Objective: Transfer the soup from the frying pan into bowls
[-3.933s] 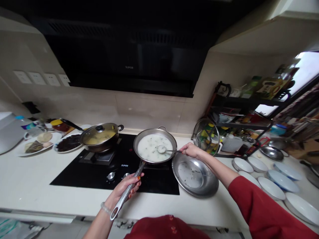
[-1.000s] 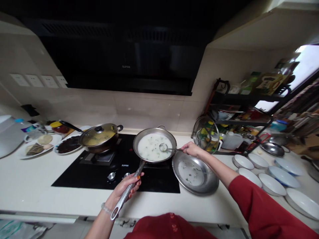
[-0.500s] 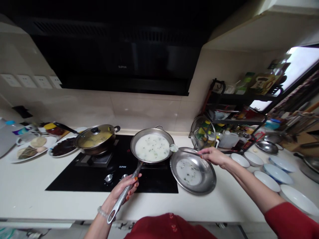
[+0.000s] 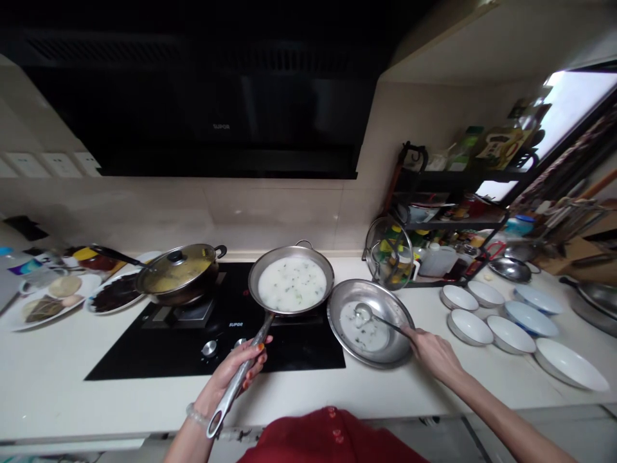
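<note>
On the right burner stands a long-handled pan (image 4: 315, 310) of white soup (image 4: 292, 284) flecked with green bits. My left hand (image 4: 240, 368) is closed round the pan's metal handle. My right hand (image 4: 435, 355) grips the dark handle of a ladle (image 4: 385, 323). Its bowl is down in the steel basin (image 4: 400, 308), touching the shallow layer of the same white soup there. The basin sits on the counter just right of the pan, partly over the hob's edge.
A lidded wok (image 4: 179, 273) stands on the left burner. Plates of food (image 4: 118, 292) lie left of it. Several white bowls (image 4: 470, 326) are grouped at right. A glass lid (image 4: 388, 252) leans by the condiment rack (image 4: 453, 225). The range hood (image 4: 216, 96) hangs above.
My right hand has moved right and down, carrying the ladle from the pan's right rim into the basin. My left hand keeps its hold on the pan handle. The view has shifted slightly right.
</note>
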